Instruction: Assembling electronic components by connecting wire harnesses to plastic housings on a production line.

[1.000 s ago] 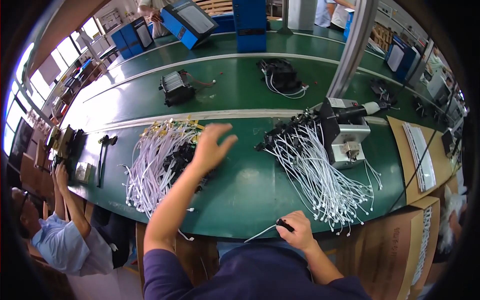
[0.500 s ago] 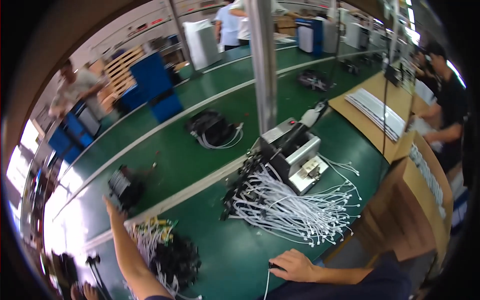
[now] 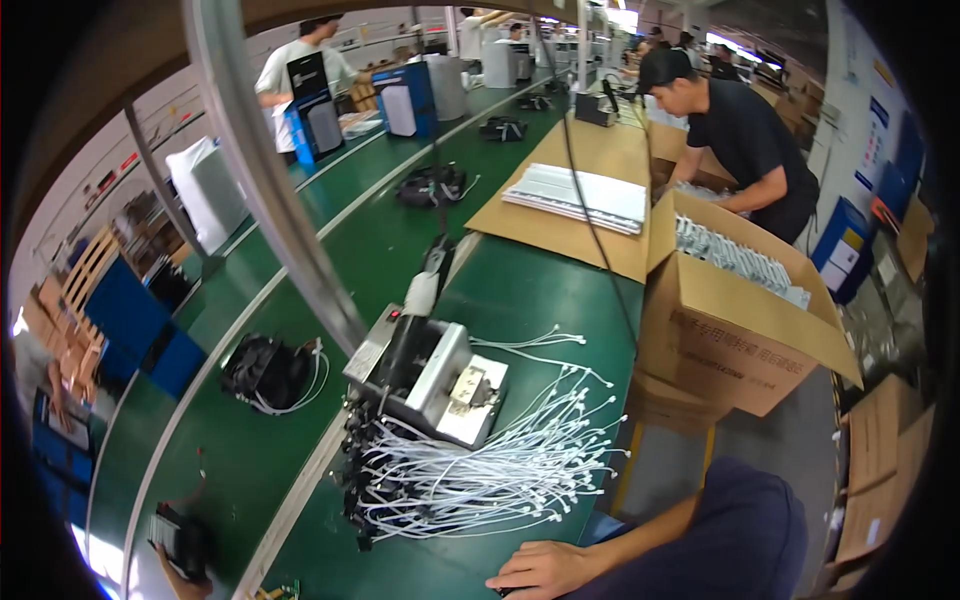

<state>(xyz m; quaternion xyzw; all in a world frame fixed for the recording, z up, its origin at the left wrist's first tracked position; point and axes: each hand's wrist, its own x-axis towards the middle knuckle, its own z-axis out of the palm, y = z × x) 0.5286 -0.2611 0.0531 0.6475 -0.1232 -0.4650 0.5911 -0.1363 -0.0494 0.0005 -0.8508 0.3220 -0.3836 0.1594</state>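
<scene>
My left hand (image 3: 178, 578) is at the lower left, against a black-and-grey part (image 3: 172, 532) on the green bench. One stretched finger lies along its near edge; the other fingers are hidden. My right hand (image 3: 545, 568) rests low at the front edge, fingers curled around a small black piece, mostly covered and cut by the lower rim. Ahead of it fans a heap of white cables (image 3: 480, 475) with small white plugs at one end and black ends at the other. Behind the heap stands a metal bench device (image 3: 430, 375) with a red light.
A black bundle with a white cable (image 3: 268, 372) lies beyond a metal post (image 3: 265, 170). Flat white sheets (image 3: 580, 195) lie on cardboard at the far right. A co-worker in black (image 3: 745, 140) reaches into an open carton (image 3: 740, 340). Blue-and-white units (image 3: 405, 105) stand farther back.
The view has swung right, bringing the carton and co-worker fully in. My left hand now shows at the lower left edge beside the black-and-grey part. My right hand stays curled near the front edge.
</scene>
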